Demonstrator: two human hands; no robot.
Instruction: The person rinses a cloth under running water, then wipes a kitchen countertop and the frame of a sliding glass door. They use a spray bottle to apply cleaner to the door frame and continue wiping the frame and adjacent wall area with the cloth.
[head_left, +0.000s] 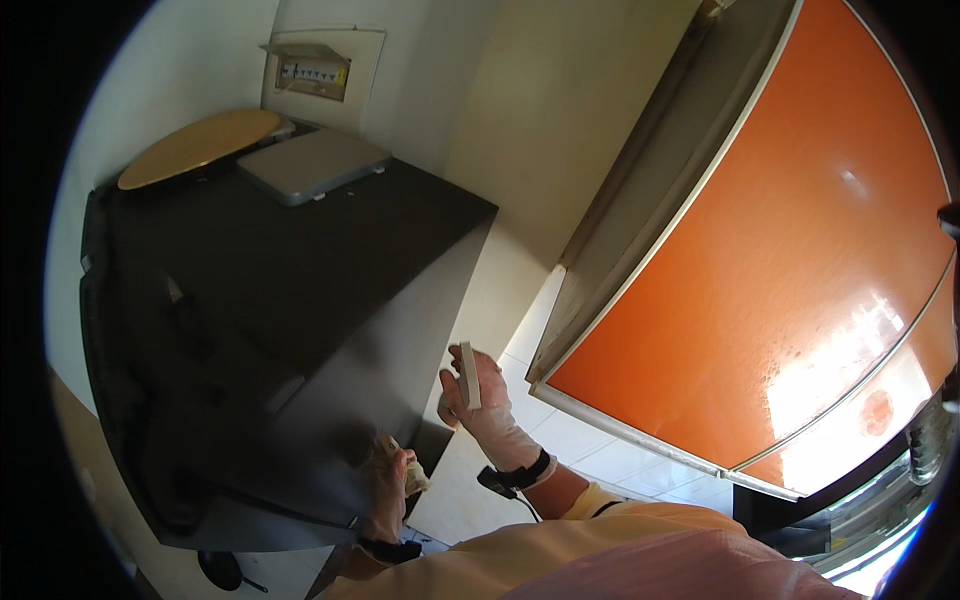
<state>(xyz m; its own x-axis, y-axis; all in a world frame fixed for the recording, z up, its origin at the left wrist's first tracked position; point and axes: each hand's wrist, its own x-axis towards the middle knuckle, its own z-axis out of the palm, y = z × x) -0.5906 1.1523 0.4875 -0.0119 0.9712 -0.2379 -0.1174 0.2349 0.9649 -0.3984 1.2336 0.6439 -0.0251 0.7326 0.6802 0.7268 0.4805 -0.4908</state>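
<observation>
My right hand (480, 386), in a thin translucent glove with a black strap at the wrist, holds a flat pale rectangular piece (469, 375) upright between thumb and palm. My left hand (388, 491), also strapped at the wrist, grips a crumpled yellowish cloth (412, 474) close to the side of a large dark refrigerator-like cabinet (360, 375). Its dark top face (247, 247) carries a grey flat-lidded object (315, 166) and an oval golden board (202, 148) near the wall.
An orange glossy cabinet panel (735, 247) with a metal edge slants along the right. An electrical breaker box (311, 73) is set in the wall. White floor tiles (577, 435) lie below, and a black frying pan (220, 571) is at the bottom left.
</observation>
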